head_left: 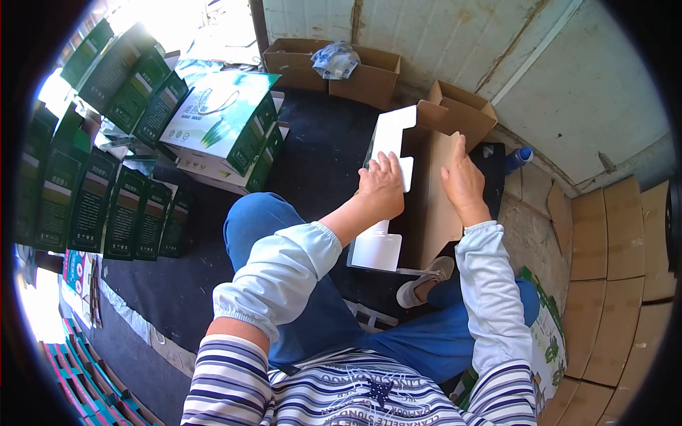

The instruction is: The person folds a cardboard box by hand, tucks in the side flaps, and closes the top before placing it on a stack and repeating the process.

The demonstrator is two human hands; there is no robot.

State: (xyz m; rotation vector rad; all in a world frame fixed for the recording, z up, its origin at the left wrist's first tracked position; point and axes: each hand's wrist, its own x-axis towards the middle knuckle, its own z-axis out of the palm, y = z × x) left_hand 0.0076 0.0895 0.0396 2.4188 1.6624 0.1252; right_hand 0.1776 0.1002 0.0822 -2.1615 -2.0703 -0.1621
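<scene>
An open carton [431, 213] with white flaps and a brown inside stands in front of my knees, tilted a little. My left hand [383, 186] lies on its white flap [392, 135], fingers extended over the panel and apart from each other. On the other side, my right hand [465, 181] is stretched out with its palm against the raised brown panel [442, 192]. Neither hand appears wrapped around anything. The carton's bottom and far lower side are partly hidden.
Green-and-white printed gift boxes [220, 117] are stacked at left, beside rows of dark green cartons [89, 192]. Brown open boxes [366, 78] line the wall, one with a crumpled plastic bag [336, 60]. A blue bottle [520, 157] and stacked brown cartons [611, 241] are at right.
</scene>
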